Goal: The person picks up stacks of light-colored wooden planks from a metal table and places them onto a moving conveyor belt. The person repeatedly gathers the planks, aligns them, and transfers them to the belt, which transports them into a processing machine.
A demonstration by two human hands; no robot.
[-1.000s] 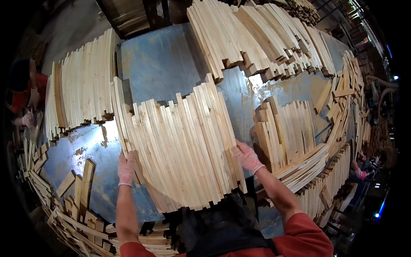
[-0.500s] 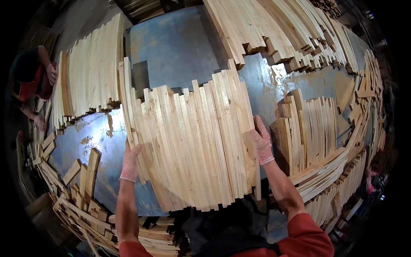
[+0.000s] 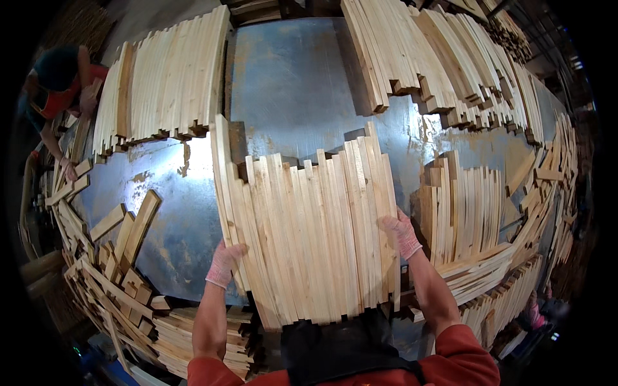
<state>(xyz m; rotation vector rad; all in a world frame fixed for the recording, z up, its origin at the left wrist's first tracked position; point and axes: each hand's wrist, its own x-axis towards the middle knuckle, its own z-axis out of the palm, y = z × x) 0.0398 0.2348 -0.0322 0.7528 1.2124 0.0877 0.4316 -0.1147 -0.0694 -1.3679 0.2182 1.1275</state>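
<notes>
A wide batch of pale wooden strips [image 3: 315, 238], laid side by side with uneven ends, spans the space between my hands. My left hand [image 3: 224, 264], in a pinkish knit glove, presses on its left side with the thumb over the top. Gloved the same way, my right hand [image 3: 403, 233] grips the opposite side, its fingers partly hidden by the wood. A few strips along the left edge [image 3: 222, 174] stand a little apart and reach farther than the others. The near ends of the batch come close to my dark apron [image 3: 338, 344].
A metal tabletop [image 3: 286, 77] lies beneath. Strip stacks stand at far left [image 3: 170, 77] and far right [image 3: 412, 58], with a smaller group [image 3: 473, 206] right of the batch. Loose offcuts [image 3: 125, 238] pile at left. Another person [image 3: 61, 83] handles wood at far left.
The batch has moved toward me, away from the far left stack, with both hands still gripping it. My view has shifted. The other person's hands have moved off that stack's side.
</notes>
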